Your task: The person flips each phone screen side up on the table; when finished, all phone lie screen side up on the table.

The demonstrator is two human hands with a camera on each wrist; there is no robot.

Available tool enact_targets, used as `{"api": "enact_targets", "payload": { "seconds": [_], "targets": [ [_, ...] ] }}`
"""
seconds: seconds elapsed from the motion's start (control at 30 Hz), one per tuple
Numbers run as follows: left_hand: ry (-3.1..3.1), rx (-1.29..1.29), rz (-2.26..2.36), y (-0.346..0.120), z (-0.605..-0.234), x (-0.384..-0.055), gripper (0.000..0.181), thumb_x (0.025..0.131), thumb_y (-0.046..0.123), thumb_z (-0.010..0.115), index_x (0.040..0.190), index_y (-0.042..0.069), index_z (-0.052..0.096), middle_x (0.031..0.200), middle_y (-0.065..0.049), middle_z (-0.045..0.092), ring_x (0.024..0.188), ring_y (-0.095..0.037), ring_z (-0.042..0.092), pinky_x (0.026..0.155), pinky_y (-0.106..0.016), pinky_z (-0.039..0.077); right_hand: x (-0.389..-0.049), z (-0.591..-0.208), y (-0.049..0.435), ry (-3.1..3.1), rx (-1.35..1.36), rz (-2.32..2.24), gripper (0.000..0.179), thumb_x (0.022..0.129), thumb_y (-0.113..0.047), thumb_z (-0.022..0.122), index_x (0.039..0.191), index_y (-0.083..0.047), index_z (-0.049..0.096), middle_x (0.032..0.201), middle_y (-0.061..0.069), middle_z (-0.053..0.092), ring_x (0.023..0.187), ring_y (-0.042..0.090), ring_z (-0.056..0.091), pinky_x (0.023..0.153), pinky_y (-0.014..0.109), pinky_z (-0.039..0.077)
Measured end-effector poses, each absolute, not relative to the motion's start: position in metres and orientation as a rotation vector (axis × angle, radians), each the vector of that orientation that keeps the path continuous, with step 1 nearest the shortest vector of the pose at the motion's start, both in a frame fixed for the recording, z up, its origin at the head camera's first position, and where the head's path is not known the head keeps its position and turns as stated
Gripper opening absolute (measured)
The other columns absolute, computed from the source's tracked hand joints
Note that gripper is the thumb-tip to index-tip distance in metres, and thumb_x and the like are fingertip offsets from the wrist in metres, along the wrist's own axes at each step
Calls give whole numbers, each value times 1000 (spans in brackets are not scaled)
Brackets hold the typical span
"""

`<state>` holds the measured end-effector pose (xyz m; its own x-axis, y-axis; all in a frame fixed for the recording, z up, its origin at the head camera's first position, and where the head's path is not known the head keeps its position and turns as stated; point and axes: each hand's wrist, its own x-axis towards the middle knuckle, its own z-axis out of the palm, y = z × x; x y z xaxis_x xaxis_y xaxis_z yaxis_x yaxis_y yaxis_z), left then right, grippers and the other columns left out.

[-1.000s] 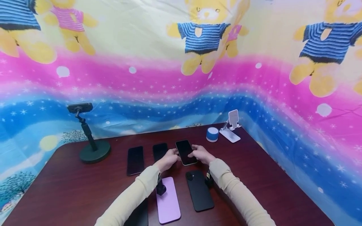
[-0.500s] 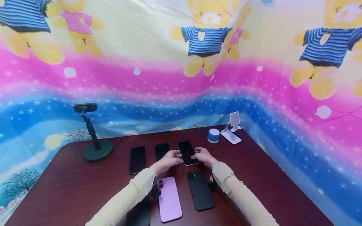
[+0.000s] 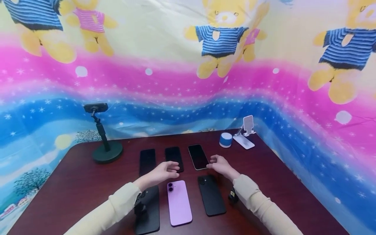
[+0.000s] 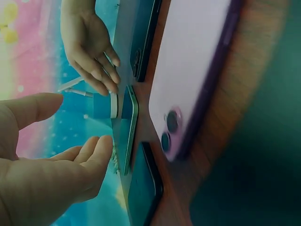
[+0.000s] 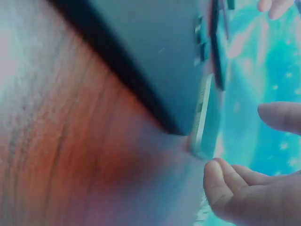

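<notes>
Six smartphones, in two rows, lie on the dark red wooden table. My left hand, its fingers parted and holding nothing, hovers over the near end of the middle back-row phone. My right hand has its fingertips right at the lower right corner of the right back-row phone, which lies screen up; in the right wrist view the thumb and fingers stand apart. A purple phone, camera side up, lies below my left hand. A black phone, camera side up, lies below my right hand.
A third back-row phone and a black phone lie on the left, partly covered by my left arm. Behind stand a dark green phone stand, a blue-and-white cylinder and a white folding stand. A bear-print cloth hangs behind.
Both hands have come away from the sides of the right back-row phone, which stays on the table. The left hand has moved left toward the middle phone, the right hand slightly right.
</notes>
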<state>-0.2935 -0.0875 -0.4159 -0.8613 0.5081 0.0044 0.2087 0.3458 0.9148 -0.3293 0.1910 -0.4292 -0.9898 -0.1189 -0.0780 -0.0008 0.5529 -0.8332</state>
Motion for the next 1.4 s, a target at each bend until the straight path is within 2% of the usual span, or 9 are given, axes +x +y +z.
{"api": "enact_targets", "payload": {
  "seconds": [0.23,0.43,0.63,0.8,0.97,1.17,1.23,1.4],
  "targets": [
    [2415,576,1518,-127,-413,-275,54,89,10,65,132,-14,44,127,-32,54,117,-45,54,91,-46,53,-298,-411,169,2547,-326,-1504,48,89,-9,64,129,11,48,114,25,63,94,26,67,86,39,56],
    [2518,568,1483,-147,-424,-262,50,85,12,71,124,-12,51,119,-30,60,109,-42,59,89,-47,53,-269,-414,133,2270,-499,-1581,50,87,-5,65,127,16,45,99,19,64,86,23,69,80,39,58],
    [2623,532,1370,-165,-432,-253,49,83,19,74,123,-4,56,119,-23,62,107,-35,61,87,-47,54,-241,-420,98,2026,-537,-1630,46,84,2,59,125,17,45,85,10,60,84,33,70,71,42,59],
    [2700,474,1273,-178,-434,-249,52,79,22,78,121,-2,57,116,-20,63,103,-32,61,84,-46,55,-216,-429,77,1794,-492,-1641,42,86,4,55,125,14,44,87,9,59,87,41,69,70,42,60],
    [2755,460,1167,-185,-435,-248,53,77,23,79,118,-2,57,108,-12,63,96,-26,59,83,-46,53,-198,-437,65,1661,-457,-1637,43,87,3,56,126,9,40,99,11,57,91,36,69,69,33,59],
    [2751,454,1138,-191,-438,-246,51,76,22,80,115,-3,58,101,-8,62,90,-22,58,78,-40,52,-186,-444,60,1667,-377,-1574,53,86,3,59,133,13,35,117,16,50,98,29,66,84,40,56],
    [2745,440,1155,-193,-440,-246,51,76,21,80,115,-4,57,100,-8,63,91,-22,59,79,-40,52,-183,-446,57,1696,-370,-1572,57,85,4,59,135,15,34,119,16,49,99,28,65,87,41,55],
    [2748,413,1195,-195,-444,-246,49,75,18,80,113,-5,58,98,-7,65,90,-23,60,77,-40,53,-179,-447,51,1823,-415,-1566,55,81,6,61,131,16,39,113,14,51,101,25,61,84,39,56]
  ]
}}
